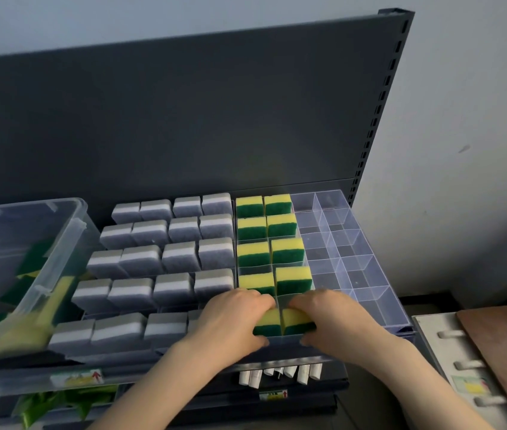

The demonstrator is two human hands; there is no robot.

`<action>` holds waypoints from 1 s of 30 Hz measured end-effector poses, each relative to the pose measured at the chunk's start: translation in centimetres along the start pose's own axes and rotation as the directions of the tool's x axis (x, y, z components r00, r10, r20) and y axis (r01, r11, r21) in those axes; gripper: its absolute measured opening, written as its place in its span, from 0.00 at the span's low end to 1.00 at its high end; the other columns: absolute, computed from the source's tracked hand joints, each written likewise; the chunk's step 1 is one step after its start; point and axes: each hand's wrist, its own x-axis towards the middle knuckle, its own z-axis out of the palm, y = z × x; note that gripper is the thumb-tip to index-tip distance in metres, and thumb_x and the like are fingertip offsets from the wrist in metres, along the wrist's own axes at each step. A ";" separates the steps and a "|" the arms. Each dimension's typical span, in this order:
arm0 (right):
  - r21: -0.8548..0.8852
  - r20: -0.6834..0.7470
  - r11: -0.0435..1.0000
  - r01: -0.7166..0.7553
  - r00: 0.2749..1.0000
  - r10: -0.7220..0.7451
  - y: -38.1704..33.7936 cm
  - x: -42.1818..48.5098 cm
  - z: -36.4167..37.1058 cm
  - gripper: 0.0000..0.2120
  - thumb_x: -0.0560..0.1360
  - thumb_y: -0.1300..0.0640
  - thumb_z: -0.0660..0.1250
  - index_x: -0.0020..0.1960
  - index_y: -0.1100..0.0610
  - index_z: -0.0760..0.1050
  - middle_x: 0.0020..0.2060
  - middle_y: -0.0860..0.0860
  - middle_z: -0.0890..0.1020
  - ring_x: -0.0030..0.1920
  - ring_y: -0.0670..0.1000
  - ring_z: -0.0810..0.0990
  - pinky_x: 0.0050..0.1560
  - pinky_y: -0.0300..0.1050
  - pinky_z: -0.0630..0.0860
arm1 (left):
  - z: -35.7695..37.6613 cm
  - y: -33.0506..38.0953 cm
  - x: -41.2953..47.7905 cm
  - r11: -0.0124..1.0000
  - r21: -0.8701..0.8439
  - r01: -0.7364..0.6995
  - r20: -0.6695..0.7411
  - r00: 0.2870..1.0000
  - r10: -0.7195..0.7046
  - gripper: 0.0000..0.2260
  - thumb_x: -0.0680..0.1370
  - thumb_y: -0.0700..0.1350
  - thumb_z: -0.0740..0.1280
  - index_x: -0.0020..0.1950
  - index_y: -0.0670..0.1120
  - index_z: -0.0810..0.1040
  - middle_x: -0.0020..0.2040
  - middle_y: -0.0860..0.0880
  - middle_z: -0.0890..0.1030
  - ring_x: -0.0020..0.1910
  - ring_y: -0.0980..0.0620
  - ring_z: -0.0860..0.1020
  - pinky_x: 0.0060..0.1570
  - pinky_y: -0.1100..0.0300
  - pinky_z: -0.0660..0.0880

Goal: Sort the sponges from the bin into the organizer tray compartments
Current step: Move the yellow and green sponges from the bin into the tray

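A clear organizer tray (pixel 379 308) lies on the dark shelf. Its left columns hold several grey-and-white sponges (pixel 180 256). The middle two columns hold several yellow-and-green sponges (pixel 286 249). In the nearest row of those columns, my left hand (pixel 230 324) grips one yellow-green sponge (pixel 267 322) and my right hand (pixel 335 324) grips another yellow-green sponge (pixel 297 321) right beside it, both partly down in their compartments. At the left stands the clear bin (pixel 56 268) with more yellow-green sponges (pixel 32 321) inside.
The tray's two right columns (pixel 348 243) hold nothing. A dark shelf back panel (pixel 184 119) rises behind. At the right lies a white board with slots (pixel 463 364) and a brown board (pixel 506 342). White rolled tags (pixel 280 373) hang under the shelf edge.
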 end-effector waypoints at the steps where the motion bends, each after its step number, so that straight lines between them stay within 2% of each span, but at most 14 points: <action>1: 0.011 -0.002 1.000 0.005 1.000 -0.005 0.0 -0.1 -0.2 0.18 0.69 0.52 0.70 0.58 0.46 0.72 0.51 0.45 0.78 0.50 0.49 0.76 0.48 0.45 0.76 | -0.1 0.1 -0.1 1.000 -0.004 0.003 -0.005 1.000 -0.003 0.23 0.74 0.55 0.70 0.67 0.55 0.70 0.59 0.56 0.77 0.57 0.54 0.74 0.53 0.57 0.74; 8: 0.071 -0.126 0.997 0.043 0.992 -0.034 0.6 -1.1 -2.2 0.26 0.72 0.45 0.68 0.68 0.44 0.66 0.63 0.42 0.75 0.60 0.46 0.73 0.57 0.41 0.74 | -1.5 0.5 -1.5 0.997 -0.044 0.060 -0.139 0.988 -0.065 0.27 0.75 0.61 0.66 0.72 0.59 0.65 0.67 0.61 0.71 0.64 0.59 0.70 0.57 0.62 0.70; 12: 0.086 -0.213 0.992 0.095 0.974 -0.075 0.8 -1.4 -3.5 0.25 0.74 0.44 0.66 0.69 0.43 0.65 0.65 0.40 0.73 0.64 0.44 0.72 0.61 0.41 0.73 | -3.1 0.6 -3.2 0.985 -0.074 0.154 -0.224 0.960 -0.167 0.24 0.76 0.60 0.64 0.71 0.61 0.65 0.67 0.63 0.71 0.63 0.63 0.70 0.58 0.65 0.70; 15: 0.146 -0.293 0.976 0.164 0.949 -0.116 -0.2 -0.7 -4.2 0.22 0.74 0.47 0.66 0.68 0.44 0.68 0.63 0.40 0.75 0.63 0.43 0.73 0.60 0.38 0.73 | -4.5 -0.8 -5.4 0.945 -0.103 0.311 -0.297 0.897 -0.327 0.21 0.75 0.59 0.66 0.68 0.60 0.71 0.62 0.63 0.75 0.59 0.62 0.74 0.53 0.63 0.74; 18: 0.181 -0.346 0.955 0.237 0.924 -0.164 -2.2 0.6 -4.1 0.19 0.74 0.51 0.68 0.65 0.46 0.72 0.59 0.41 0.78 0.60 0.44 0.75 0.57 0.37 0.73 | -5.3 -3.5 -8.6 0.860 -0.171 0.480 -0.358 0.783 -0.509 0.18 0.74 0.57 0.69 0.63 0.58 0.76 0.56 0.62 0.78 0.53 0.62 0.76 0.46 0.63 0.75; 22: 0.147 -0.363 0.947 0.287 0.906 -0.218 -5.6 2.3 -3.2 0.18 0.74 0.52 0.67 0.63 0.48 0.74 0.58 0.44 0.79 0.58 0.46 0.77 0.57 0.40 0.75 | -5.7 -6.4 -13.1 0.767 -0.192 0.612 -0.382 0.674 -0.633 0.17 0.74 0.55 0.70 0.62 0.57 0.77 0.55 0.60 0.80 0.52 0.60 0.77 0.42 0.63 0.74; 25: 0.076 -0.346 0.947 0.313 0.899 -0.269 -8.8 3.3 -2.7 0.16 0.75 0.52 0.66 0.63 0.48 0.74 0.57 0.45 0.80 0.58 0.48 0.77 0.55 0.43 0.76 | -5.7 -8.0 -15.8 0.719 -0.128 0.683 -0.374 0.638 -0.673 0.16 0.75 0.56 0.69 0.62 0.57 0.77 0.55 0.58 0.81 0.52 0.58 0.78 0.42 0.60 0.76; 28: 0.003 -0.307 0.947 0.320 0.902 -0.304 -12.1 3.7 -2.1 0.14 0.76 0.52 0.64 0.61 0.48 0.74 0.56 0.46 0.80 0.56 0.50 0.77 0.52 0.45 0.77 | -5.9 -10.0 -18.2 0.687 -0.051 0.725 -0.370 0.625 -0.687 0.15 0.75 0.57 0.67 0.61 0.58 0.76 0.54 0.58 0.81 0.50 0.58 0.78 0.35 0.64 0.72; 30: -0.037 -0.295 0.947 0.320 0.902 -0.316 -14.5 4.0 -1.7 0.14 0.76 0.51 0.63 0.61 0.48 0.74 0.56 0.46 0.80 0.56 0.50 0.77 0.51 0.45 0.77 | -6.3 -11.8 -20.1 0.671 -0.035 0.740 -0.374 0.613 -0.696 0.15 0.75 0.58 0.67 0.61 0.58 0.76 0.53 0.58 0.80 0.50 0.57 0.78 0.35 0.62 0.72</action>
